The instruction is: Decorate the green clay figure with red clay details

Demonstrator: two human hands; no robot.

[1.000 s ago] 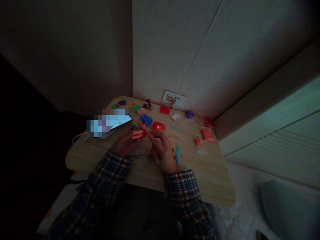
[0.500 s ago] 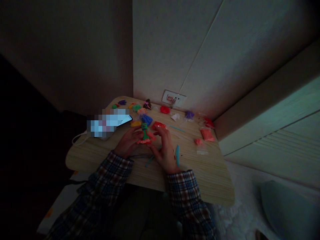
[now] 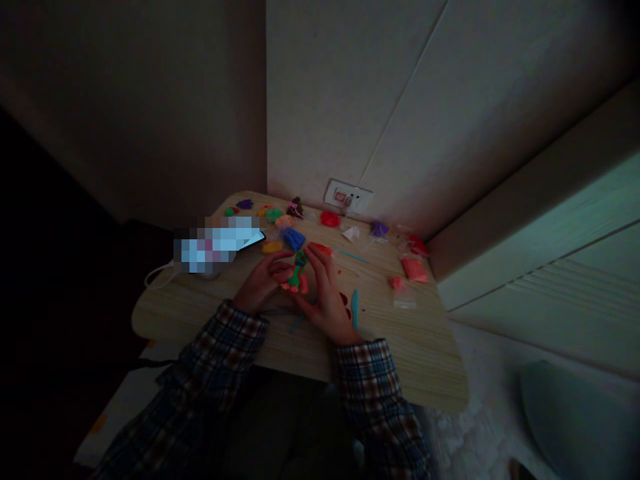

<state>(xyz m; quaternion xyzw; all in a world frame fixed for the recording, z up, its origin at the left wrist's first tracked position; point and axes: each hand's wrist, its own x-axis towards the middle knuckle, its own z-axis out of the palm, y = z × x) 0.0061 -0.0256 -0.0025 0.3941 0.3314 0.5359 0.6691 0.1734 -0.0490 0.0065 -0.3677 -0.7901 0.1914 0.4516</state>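
Observation:
A small clay figure [image 3: 297, 271], green with a pink-red frilled base, is held between my two hands above the table. My left hand [image 3: 261, 283] grips it from the left, fingers curled at its side. On the other side my right hand [image 3: 326, 300] has its fingertips at the figure's top and its thumb near the base. Just right of my right hand lies a teal clay knife [image 3: 355, 308], with dark red pieces [image 3: 345, 301] beside it. Partly hidden under my hands is a thin blue tool [image 3: 297, 325].
Bags of coloured clay lie around the table: blue [image 3: 293, 238], yellow [image 3: 273, 247], red [image 3: 330, 219], purple [image 3: 379, 229] and pink [image 3: 415, 269]. A lit phone [image 3: 250, 240] with a white cable stands at left. A wall socket [image 3: 349, 196] is behind the table.
The clay figure has shifted slightly right and tilted over. My right fingers have closed in on its top, and my left hand has followed to the right.

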